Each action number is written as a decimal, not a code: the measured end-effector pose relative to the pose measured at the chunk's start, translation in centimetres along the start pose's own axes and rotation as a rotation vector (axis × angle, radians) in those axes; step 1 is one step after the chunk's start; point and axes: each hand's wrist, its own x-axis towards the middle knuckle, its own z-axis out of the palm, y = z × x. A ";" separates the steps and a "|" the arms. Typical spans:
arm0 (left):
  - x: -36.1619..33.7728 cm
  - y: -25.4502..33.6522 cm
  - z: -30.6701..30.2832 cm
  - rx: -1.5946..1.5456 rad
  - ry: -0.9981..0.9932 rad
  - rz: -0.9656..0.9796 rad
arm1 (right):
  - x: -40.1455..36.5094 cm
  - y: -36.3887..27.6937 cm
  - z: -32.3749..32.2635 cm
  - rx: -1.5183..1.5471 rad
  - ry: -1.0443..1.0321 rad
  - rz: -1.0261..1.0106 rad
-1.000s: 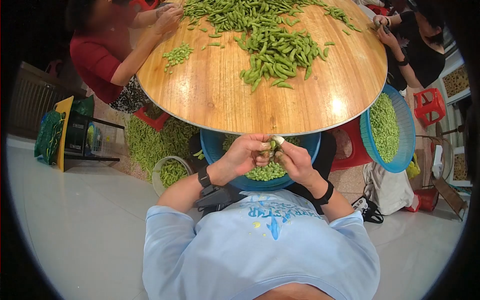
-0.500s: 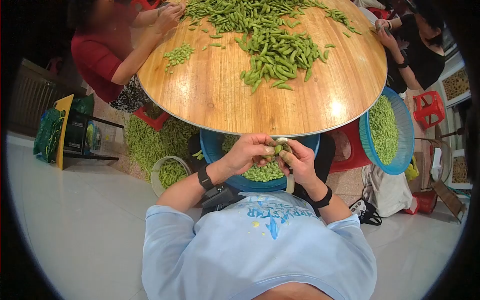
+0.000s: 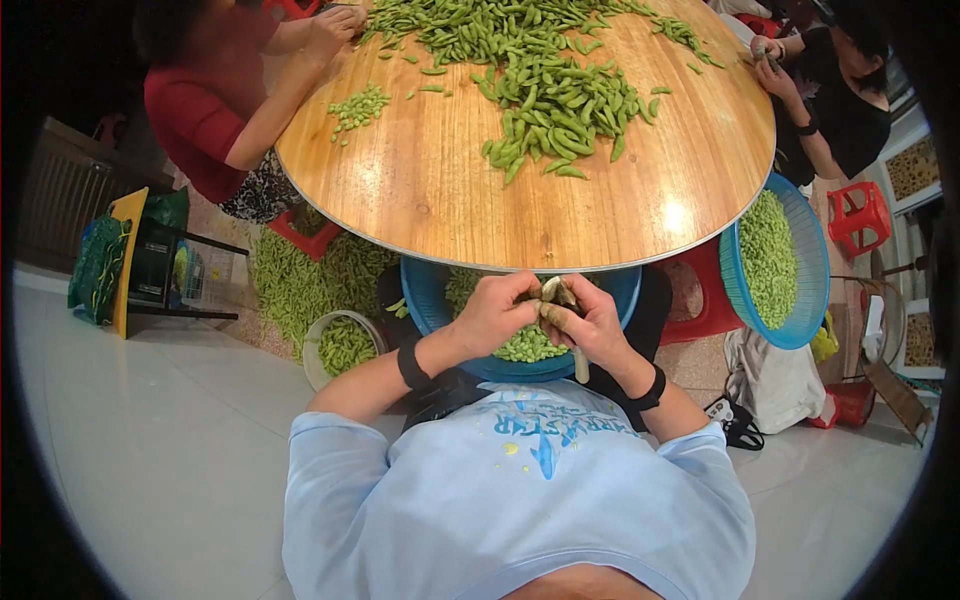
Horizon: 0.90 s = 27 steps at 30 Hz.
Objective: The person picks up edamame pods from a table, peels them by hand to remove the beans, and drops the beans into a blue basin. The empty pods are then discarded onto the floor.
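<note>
My left hand (image 3: 497,318) and my right hand (image 3: 592,322) meet at the fingertips, just below the table edge and over a blue basket (image 3: 420,300). The fingers of both are closed in a pinch. A small part of an edamame pod (image 3: 549,290) shows between the thumbs; the rest is hidden by the fingers. From under my right hand sticks out the pale handle of a tool (image 3: 581,366); its working end cannot be made out. Shelled green beans (image 3: 530,345) lie in the basket below the hands. The thumb tips look dark and stained.
A round wooden table (image 3: 430,190) bears a heap of edamame pods (image 3: 560,110) and shelled beans (image 3: 358,108). Two people sit at it, left and right. More pods (image 3: 290,285) lie on the floor by a white bucket (image 3: 318,365). Another blue basket (image 3: 812,300) stands right.
My hands have drawn closer together and the left has turned inward. The green pod that showed plainly between the fingertips is now mostly covered.
</note>
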 end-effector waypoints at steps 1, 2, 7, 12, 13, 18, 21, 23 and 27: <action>-0.1 0.2 0.2 0.002 0.002 0.000 | -0.1 0.3 0.1 0.000 -0.002 -0.001; -0.1 0.5 0.3 0.137 0.065 0.118 | -0.1 0.7 0.2 -0.040 0.020 -0.031; -0.4 0.8 0.7 0.349 0.119 0.240 | 0.3 1.7 -0.6 0.000 -0.037 -0.007; -2.5 3.6 -1.4 0.486 0.059 0.218 | -0.5 1.3 -0.6 -0.168 -0.094 -0.013; -3.3 4.1 -2.8 0.659 0.058 0.221 | -0.6 1.7 -0.9 -0.257 -0.102 -0.054; -5.1 5.2 -8.7 1.179 -0.083 0.064 | -1.0 1.3 -0.5 -0.553 -0.144 -0.205; -0.2 5.0 -8.0 0.824 0.051 0.191 | -0.7 2.6 -0.1 -0.448 -0.078 -0.248; 4.1 4.5 -6.8 0.737 0.097 0.302 | -0.8 2.1 0.1 -0.422 -0.052 -0.202; 12.1 2.5 -4.4 0.826 0.090 0.392 | -1.2 2.0 -0.3 0.344 0.012 0.122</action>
